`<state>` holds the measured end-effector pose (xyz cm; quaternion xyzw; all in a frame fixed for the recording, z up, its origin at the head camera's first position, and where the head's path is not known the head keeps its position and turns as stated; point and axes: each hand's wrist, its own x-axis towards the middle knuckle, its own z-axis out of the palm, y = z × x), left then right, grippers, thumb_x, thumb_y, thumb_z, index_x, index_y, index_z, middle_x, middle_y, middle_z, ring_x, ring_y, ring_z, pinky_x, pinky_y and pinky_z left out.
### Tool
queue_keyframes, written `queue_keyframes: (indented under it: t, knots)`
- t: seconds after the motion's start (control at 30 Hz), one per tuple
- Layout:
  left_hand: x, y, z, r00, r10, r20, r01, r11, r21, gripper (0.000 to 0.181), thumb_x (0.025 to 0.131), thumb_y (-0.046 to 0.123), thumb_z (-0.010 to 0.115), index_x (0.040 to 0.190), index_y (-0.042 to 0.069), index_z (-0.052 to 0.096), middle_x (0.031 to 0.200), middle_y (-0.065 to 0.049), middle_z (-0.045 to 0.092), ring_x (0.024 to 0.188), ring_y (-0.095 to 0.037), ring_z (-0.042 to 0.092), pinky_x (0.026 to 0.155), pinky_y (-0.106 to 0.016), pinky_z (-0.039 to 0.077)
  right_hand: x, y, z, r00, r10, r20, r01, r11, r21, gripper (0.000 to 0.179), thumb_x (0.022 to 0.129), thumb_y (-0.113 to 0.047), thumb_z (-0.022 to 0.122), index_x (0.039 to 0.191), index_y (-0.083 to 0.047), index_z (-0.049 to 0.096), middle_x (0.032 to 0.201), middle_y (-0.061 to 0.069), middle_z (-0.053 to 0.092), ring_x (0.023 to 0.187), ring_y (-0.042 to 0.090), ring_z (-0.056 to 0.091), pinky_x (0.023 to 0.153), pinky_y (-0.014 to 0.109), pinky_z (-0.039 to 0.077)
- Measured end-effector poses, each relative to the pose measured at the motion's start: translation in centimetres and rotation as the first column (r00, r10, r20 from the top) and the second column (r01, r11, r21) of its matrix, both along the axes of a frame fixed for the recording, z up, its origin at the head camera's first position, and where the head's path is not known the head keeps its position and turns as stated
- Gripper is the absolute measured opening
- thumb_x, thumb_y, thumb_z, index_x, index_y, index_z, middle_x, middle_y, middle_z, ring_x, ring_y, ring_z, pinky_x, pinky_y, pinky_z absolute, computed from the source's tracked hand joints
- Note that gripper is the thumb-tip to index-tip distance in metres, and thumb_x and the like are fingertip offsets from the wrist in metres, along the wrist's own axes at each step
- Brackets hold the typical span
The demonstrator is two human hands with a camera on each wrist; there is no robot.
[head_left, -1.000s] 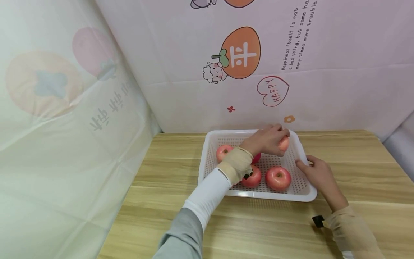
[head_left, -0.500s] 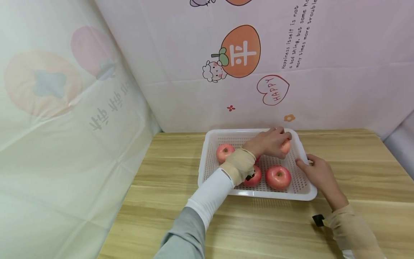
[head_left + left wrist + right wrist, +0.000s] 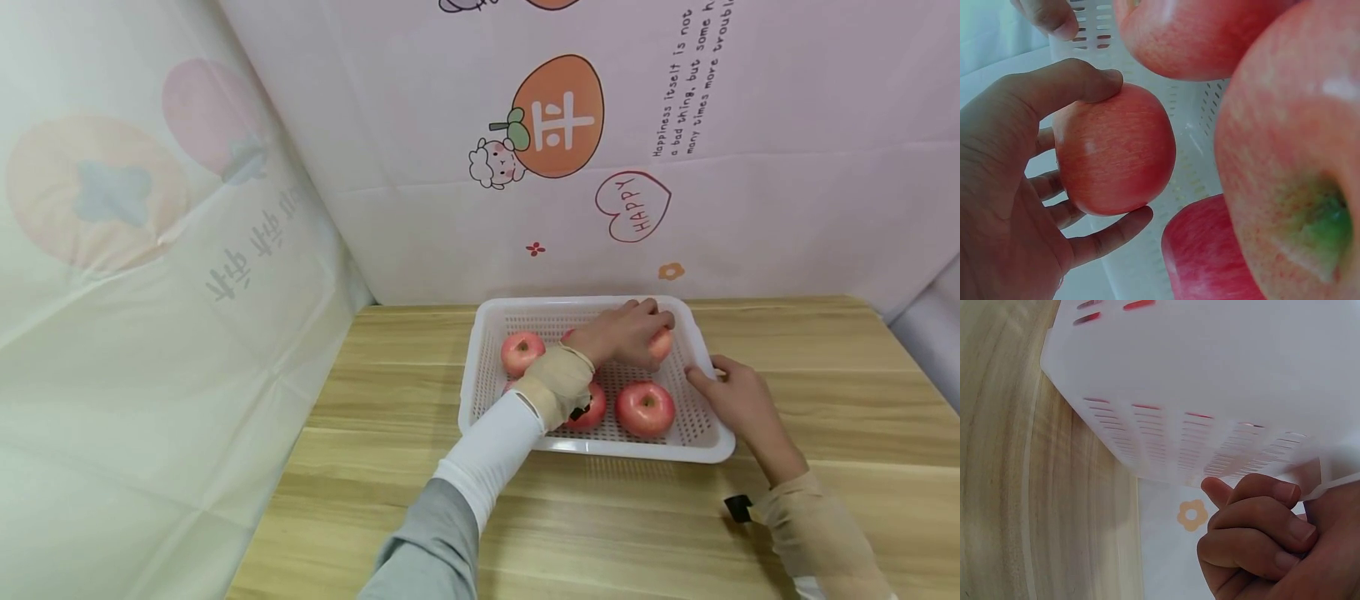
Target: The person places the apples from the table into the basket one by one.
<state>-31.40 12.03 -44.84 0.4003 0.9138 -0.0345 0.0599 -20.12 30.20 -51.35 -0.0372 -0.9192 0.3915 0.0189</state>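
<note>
My left hand [image 3: 626,336] reaches across a white plastic basket [image 3: 600,448] and holds an apple [image 3: 661,344] at its far right corner. In the left wrist view, thumb and fingers curve round this apple [image 3: 1116,150], with the thumb on one side and the fingers on the other. At the basket's right rim, my right hand [image 3: 741,402] grips the edge, thumb over the inner side. The right wrist view shows its curled fingers [image 3: 1254,528] outside the slotted wall. A red apple [image 3: 646,410] sits near the front right of the basket.
Another apple [image 3: 522,353] lies at the basket's left, and several more are partly hidden under my left forearm. The basket stands on a wood-grain table [image 3: 390,400], close to its back edge. Behind rises a printed white cloth [image 3: 435,225]; another cloth [image 3: 150,375] hangs at left.
My left hand has lowered slightly and shifted a little right with the apple. My right hand stays on the rim, and the basket holds its place.
</note>
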Motion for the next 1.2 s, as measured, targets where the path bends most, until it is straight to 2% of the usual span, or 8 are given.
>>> queue_keyframes:
  t: [0.43, 0.77, 1.0, 1.2]
  knots:
    - [-0.2, 0.1, -1.2, 1.0, -0.004, 0.017, 0.004, 1.0, -0.001, 0.065, 0.094, 0.043, 0.072, 0.154, 0.036, 0.047, 0.149, 0.006, 0.048, 0.133, -0.011, 0.05, 0.109, -0.027, 0.047, -0.1, 0.2, -0.2, 1.0, 0.009, 0.0, -0.009, 1.0, 0.006, 0.068, 0.109, -0.042, 0.051, 0.143, 0.017, 0.05, 0.129, 0.047, 0.06, 0.095, 0.043, 0.073, 0.064, 0.035, 0.058]
    - [-0.4, 0.3, -1.8, 1.0, 0.002, 0.016, -0.002, 1.0, -0.009, 0.063, 0.093, 0.04, 0.072, 0.151, 0.035, 0.05, 0.145, 0.006, 0.05, 0.127, -0.012, 0.052, 0.101, -0.028, 0.05, -0.1, 0.0, -0.1, 1.0, 0.009, -0.023, -0.009, 1.0, 0.005, 0.066, 0.109, -0.041, 0.052, 0.14, 0.017, 0.053, 0.126, 0.046, 0.061, 0.092, 0.042, 0.073, 0.063, 0.033, 0.057]
    - [-0.4, 0.5, -2.1, 0.999, 0.003, 0.033, -0.002, 1.0, -0.025, 0.064, 0.094, 0.042, 0.071, 0.153, 0.035, 0.048, 0.148, 0.006, 0.049, 0.127, -0.012, 0.053, 0.107, -0.028, 0.049, 0.0, 0.0, 0.0, 1.0, 0.002, -0.028, -0.001, 1.0, 0.019, 0.065, 0.109, -0.04, 0.053, 0.139, 0.017, 0.053, 0.125, 0.046, 0.062, 0.092, 0.041, 0.073, 0.063, 0.034, 0.057]
    - [-0.3, 0.5, -2.3, 1.0, -0.003, 0.03, 0.004, 1.0, -0.027, 0.061, 0.095, 0.042, 0.071, 0.151, 0.034, 0.05, 0.146, 0.005, 0.049, 0.126, -0.013, 0.054, 0.105, -0.029, 0.049, -0.1, 0.1, -0.1, 1.0, 0.002, -0.015, -0.002, 1.0, 0.018, 0.067, 0.109, -0.041, 0.052, 0.141, 0.017, 0.052, 0.125, 0.046, 0.062, 0.091, 0.04, 0.073, 0.063, 0.036, 0.058]
